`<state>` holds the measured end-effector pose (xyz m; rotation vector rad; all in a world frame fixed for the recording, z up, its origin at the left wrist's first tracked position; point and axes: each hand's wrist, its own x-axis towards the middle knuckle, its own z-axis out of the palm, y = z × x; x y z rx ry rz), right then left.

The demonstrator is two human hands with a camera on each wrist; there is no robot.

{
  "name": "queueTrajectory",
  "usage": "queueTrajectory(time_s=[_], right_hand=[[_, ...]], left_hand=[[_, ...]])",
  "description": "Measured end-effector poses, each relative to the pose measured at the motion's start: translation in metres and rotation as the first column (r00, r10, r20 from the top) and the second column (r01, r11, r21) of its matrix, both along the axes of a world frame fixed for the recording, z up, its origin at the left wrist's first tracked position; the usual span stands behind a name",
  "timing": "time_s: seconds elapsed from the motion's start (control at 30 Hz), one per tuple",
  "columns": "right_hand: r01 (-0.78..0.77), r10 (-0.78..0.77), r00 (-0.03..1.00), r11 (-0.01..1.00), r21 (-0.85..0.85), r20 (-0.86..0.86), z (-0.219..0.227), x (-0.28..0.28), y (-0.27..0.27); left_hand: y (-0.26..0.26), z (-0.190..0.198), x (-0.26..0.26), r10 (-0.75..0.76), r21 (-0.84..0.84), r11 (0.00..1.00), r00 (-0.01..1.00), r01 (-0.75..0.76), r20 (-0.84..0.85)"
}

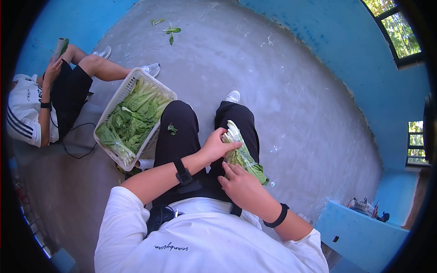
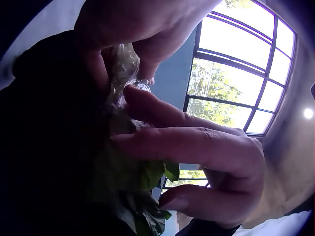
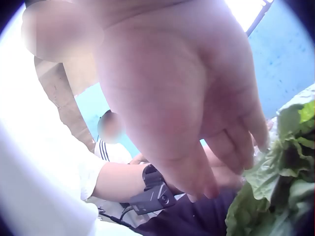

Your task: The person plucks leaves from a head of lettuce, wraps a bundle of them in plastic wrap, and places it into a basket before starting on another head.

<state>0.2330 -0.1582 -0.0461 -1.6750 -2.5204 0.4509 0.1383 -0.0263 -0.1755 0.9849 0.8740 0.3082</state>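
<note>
A bundle of leafy greens [image 1: 248, 160] with white stalks, wrapped in clear film, lies over the person's right thigh, stalks pointing away and leaves toward the lower right. The left hand [image 1: 215, 146] grips it near the stalk end, thumb across the top. In the left wrist view, that hand's thumb and fingers close round the shiny film. Lower down, the right hand [image 1: 246, 185] rests on the leafy part with its fingers extended. Those fingers [image 2: 192, 147] touch the film in the left wrist view. Ruffled leaves [image 3: 275, 182] show beside the right palm in the right wrist view.
A white plastic basket [image 1: 112, 101] piled with greens stands by the left knee, a white roll [image 1: 144, 164] beside it. Another person [image 1: 45, 98] sits at far left holding a tube-like object. Loose leaves [image 1: 172, 30] lie on the floor; one leaf [image 1: 172, 129] sits on the left thigh.
</note>
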Motion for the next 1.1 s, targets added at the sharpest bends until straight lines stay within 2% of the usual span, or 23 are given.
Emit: queueTrajectory(time_s=[0.03,0.07,0.17,0.23,0.33,0.43,0.53,0.63,0.67,0.77,0.87,0.97,1.07,1.1], right_hand=[[-0.024,0.024,1.000,0.999,0.026,0.008,0.001,0.000,-0.002],[0.003,-0.005,0.999,0.999,-0.036,-0.044,0.006,0.001,0.000],[0.063,-0.100,0.976,0.980,-0.191,-0.194,0.023,0.000,0.011],[0.091,-0.164,0.943,0.964,-0.249,-0.290,0.027,0.002,0.019],[0.303,-0.336,0.862,0.942,-0.145,-0.380,0.034,0.022,0.028],[0.601,-0.518,0.727,0.798,0.053,-0.451,0.009,0.048,0.036],[0.522,-0.468,0.835,0.840,0.149,-0.289,-0.007,0.058,0.047],[0.479,-0.525,0.781,0.851,-0.214,-0.338,-0.032,0.050,0.037],[0.496,-0.527,0.816,0.849,-0.180,-0.237,-0.034,0.046,0.034],[0.552,-0.608,0.780,0.779,-0.297,-0.146,-0.024,0.039,0.040],[0.577,-0.731,0.663,0.638,-0.510,-0.165,-0.012,0.040,0.048],[0.564,-0.738,0.617,0.658,-0.500,-0.275,-0.013,0.048,0.047],[0.419,-0.664,0.401,0.746,-0.518,-0.632,-0.024,0.062,0.044],[0.383,-0.680,0.331,0.731,-0.565,-0.654,-0.018,0.062,0.046]], left_hand=[[-0.001,0.012,-0.001,0.015,-0.030,0.999,1.000,-0.015,-0.006],[-0.001,0.019,-0.001,0.028,-0.061,0.998,1.000,-0.029,-0.013],[-0.004,-0.006,0.000,0.088,0.165,0.983,0.995,-0.078,-0.053],[-0.004,-0.007,-0.001,0.115,0.157,0.981,0.993,-0.109,-0.029],[0.000,0.006,-0.004,0.124,0.089,0.989,0.992,-0.122,-0.018],[-0.001,0.014,-0.006,0.131,0.086,0.988,0.991,-0.128,-0.028],[0.000,0.013,-0.003,0.121,0.135,0.984,0.993,-0.118,-0.013],[0.000,0.019,-0.002,0.134,0.143,0.981,0.991,-0.131,-0.009],[-0.001,0.022,-0.001,0.145,0.139,0.980,0.989,-0.142,-0.012],[-0.004,0.020,0.001,0.162,0.207,0.966,0.987,-0.153,-0.025],[-0.008,0.033,0.000,0.200,0.144,0.966,0.974,-0.215,0.110],[-0.010,0.043,-0.001,0.221,0.051,0.970,0.947,-0.239,0.232],[-0.006,0.053,-0.009,0.197,0.010,0.977,0.928,-0.211,0.316],[-0.004,0.054,-0.010,0.168,0.065,0.977,0.927,-0.201,0.334]])
